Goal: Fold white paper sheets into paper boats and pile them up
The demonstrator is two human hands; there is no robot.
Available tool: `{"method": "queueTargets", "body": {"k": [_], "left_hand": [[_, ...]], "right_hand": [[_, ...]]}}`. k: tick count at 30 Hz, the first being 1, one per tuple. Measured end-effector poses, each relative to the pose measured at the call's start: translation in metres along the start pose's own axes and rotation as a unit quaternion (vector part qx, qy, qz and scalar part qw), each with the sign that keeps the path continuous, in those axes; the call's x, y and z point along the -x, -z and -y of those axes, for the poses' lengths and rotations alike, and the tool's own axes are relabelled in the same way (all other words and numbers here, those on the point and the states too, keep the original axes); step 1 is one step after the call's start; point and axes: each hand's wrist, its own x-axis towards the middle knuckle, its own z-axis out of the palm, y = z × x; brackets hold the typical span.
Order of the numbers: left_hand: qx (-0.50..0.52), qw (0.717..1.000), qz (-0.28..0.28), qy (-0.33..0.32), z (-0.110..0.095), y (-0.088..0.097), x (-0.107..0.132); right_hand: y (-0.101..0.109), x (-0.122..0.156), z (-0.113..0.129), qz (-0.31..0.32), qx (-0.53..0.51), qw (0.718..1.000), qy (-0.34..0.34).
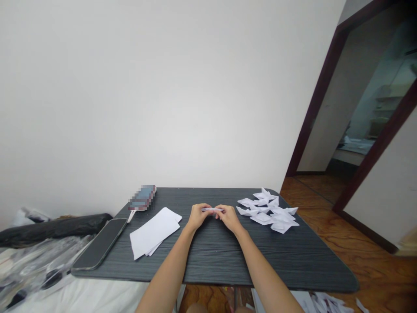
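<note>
Between my two hands, over the middle of the dark table (215, 252), is a small folded piece of white paper (212, 209). My left hand (198, 216) pinches its left end, and my right hand (228, 216) grips the right end. Fingers cover most of the paper, so its exact folded shape is hard to see. To the right lies a cluster of several folded paper boats (270, 211). Left of my hands rests a stack of flat white paper sheets (154, 234), slightly fanned.
A phone or tablet with a dark screen (100, 243) lies at the table's left edge. Behind it is a device with a blurred screen (142, 198) and a white cable. A black wrapped bundle (55, 228) and plastic bags are beyond the left edge. A white wall (195, 95) stands behind.
</note>
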Motion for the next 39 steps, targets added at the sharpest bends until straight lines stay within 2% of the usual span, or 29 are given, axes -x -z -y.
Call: {"method": "queueTargets", "body": {"k": [4, 10, 14, 16, 20, 21, 26, 30, 33, 36, 39], "left_hand": [[0.005, 0.999, 0.016, 0.027, 0.002, 0.002, 0.0], [0.146, 0.983, 0.081, 0.079, 0.012, -0.001, -0.001], [0.211, 0.969, 0.077, 0.106, 0.016, -0.003, -0.002], [0.228, 0.964, 0.061, 0.119, 0.017, -0.001, -0.001], [0.245, 0.959, -0.04, 0.137, 0.018, 0.007, 0.002], [0.243, 0.96, -0.044, 0.135, 0.019, 0.009, 0.003], [0.201, 0.972, 0.021, 0.117, 0.015, 0.011, 0.007], [0.199, 0.972, 0.035, 0.121, 0.011, 0.011, 0.006], [0.197, 0.971, 0.029, 0.128, 0.012, 0.012, 0.005], [0.188, 0.974, 0.022, 0.127, 0.015, 0.011, 0.005], [0.18, 0.975, 0.017, 0.125, 0.016, 0.01, 0.005]], "right_hand": [[-0.002, -0.001, -0.007, 0.006, -0.022, 1.0, -0.02], [-0.004, -0.004, -0.017, 0.059, -0.107, 0.988, -0.092], [-0.003, -0.006, -0.016, 0.109, -0.128, 0.979, -0.118], [-0.002, -0.006, -0.016, 0.107, -0.137, 0.976, -0.128], [0.005, 0.0, -0.016, -0.001, -0.18, 0.976, -0.126], [0.007, 0.002, -0.016, -0.026, -0.188, 0.974, -0.119], [0.009, 0.013, -0.015, -0.06, -0.146, 0.983, -0.095], [0.007, 0.022, -0.008, -0.081, -0.107, 0.985, -0.107], [0.009, 0.039, 0.0, -0.105, -0.074, 0.983, -0.128], [0.02, 0.064, 0.008, -0.193, 0.001, 0.971, -0.14], [0.034, 0.086, 0.012, -0.344, 0.069, 0.927, -0.131]]}}
